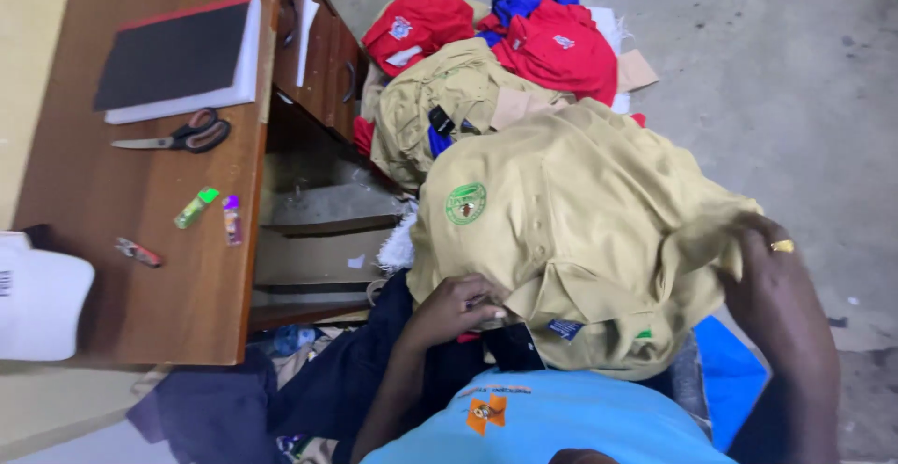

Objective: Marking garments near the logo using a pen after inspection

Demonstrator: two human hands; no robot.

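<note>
At centre frame, the khaki uniform shirt [580, 230] with a round green chest badge lies across the lap. The left hand [458, 307] pinches its collar edge; the right hand [762, 249], wearing 1 gold ring, clutches the fabric at right. Orange-handled scissors [178, 135] rest on the wooden desk [140, 268], upper left.

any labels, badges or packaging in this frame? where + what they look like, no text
Round badge: on the tan shirt in the lap, green and cream.
Neck tag: at the tan shirt's collar beside the left hand, small, dark blue.
Patch: on a red shirt behind, white.
Cardboard: brown sheet under the pile.
</note>
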